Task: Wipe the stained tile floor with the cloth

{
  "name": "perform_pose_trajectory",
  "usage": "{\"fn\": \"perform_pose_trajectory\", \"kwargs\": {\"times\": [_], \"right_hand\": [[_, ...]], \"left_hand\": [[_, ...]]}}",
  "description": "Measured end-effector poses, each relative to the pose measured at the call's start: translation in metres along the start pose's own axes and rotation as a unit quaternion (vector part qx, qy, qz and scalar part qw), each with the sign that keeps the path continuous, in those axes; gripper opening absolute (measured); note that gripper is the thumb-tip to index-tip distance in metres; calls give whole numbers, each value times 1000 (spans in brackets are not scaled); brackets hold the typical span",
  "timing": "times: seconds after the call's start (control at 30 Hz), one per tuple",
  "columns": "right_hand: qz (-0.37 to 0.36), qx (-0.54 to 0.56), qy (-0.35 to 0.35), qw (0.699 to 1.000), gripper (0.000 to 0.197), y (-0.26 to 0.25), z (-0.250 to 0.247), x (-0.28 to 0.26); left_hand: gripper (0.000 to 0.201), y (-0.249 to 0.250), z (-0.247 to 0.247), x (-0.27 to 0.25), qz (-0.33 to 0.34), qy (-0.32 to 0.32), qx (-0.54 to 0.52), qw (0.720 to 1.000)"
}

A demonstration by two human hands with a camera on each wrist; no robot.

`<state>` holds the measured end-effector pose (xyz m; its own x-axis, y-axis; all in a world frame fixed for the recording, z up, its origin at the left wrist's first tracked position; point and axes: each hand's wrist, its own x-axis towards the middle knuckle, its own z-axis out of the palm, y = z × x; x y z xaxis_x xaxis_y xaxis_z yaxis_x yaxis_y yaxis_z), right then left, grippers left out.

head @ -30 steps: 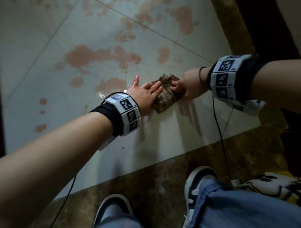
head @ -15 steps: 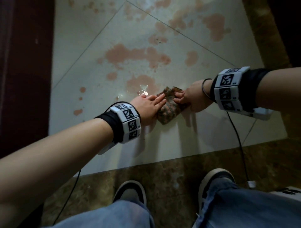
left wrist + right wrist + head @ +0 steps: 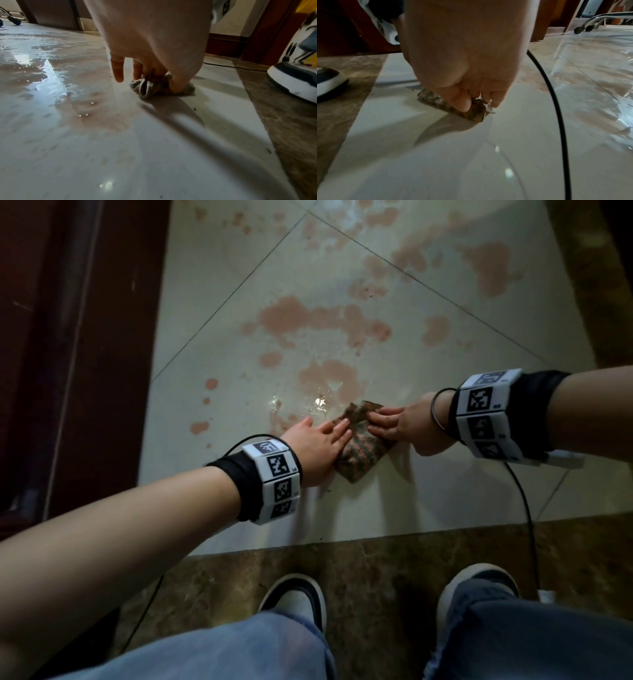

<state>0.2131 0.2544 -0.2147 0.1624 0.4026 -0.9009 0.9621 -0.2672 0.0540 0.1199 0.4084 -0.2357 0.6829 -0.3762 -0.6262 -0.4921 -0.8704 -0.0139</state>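
Note:
A folded, mottled brown cloth (image 3: 359, 448) lies on the pale tile floor (image 3: 394, 501), just below the pink stains (image 3: 318, 318) and a glinting wet patch (image 3: 320, 402). My left hand (image 3: 327, 436) rests on the cloth's left side with straight fingers. In the left wrist view its thumb (image 3: 178, 85) presses on the cloth (image 3: 154, 88) while the little finger hovers off the floor. My right hand (image 3: 390, 421) reaches in from the right. In the right wrist view it (image 3: 476, 102) pinches a raised edge of the cloth (image 3: 436, 100) between thumb and fingers.
A dark wooden door frame (image 3: 75, 344) borders the tiles on the left. A brown marble strip (image 3: 376, 556) runs along the near edge, with my two shoes (image 3: 298, 601) (image 3: 479, 583) on it. A black cable (image 3: 524, 508) trails from my right wrist. Chair casters (image 3: 580, 29) stand far off.
My head view has swung left, bringing the dark door frame and both shoes into sight. Both hands stay on the cloth, which has barely shifted. My left fingers have drawn closer together.

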Motion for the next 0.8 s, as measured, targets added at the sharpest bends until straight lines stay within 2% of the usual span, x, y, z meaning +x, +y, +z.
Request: {"fn": "perform_pose_trajectory", "kwargs": {"times": [0.2,0.47,0.8], "right_hand": [[-3,-29,21,999,70,-9,-7,6],[-13,-51,20,998,69,-8,-21,7],[12,-26,64,998,68,-6,-21,22]], "left_hand": [[67,5,4,-3,-26,-14,-8,1000],[65,2,4,-3,-11,-5,49,999],[62,-25,-2,0,-36,-1,75,997]]}}
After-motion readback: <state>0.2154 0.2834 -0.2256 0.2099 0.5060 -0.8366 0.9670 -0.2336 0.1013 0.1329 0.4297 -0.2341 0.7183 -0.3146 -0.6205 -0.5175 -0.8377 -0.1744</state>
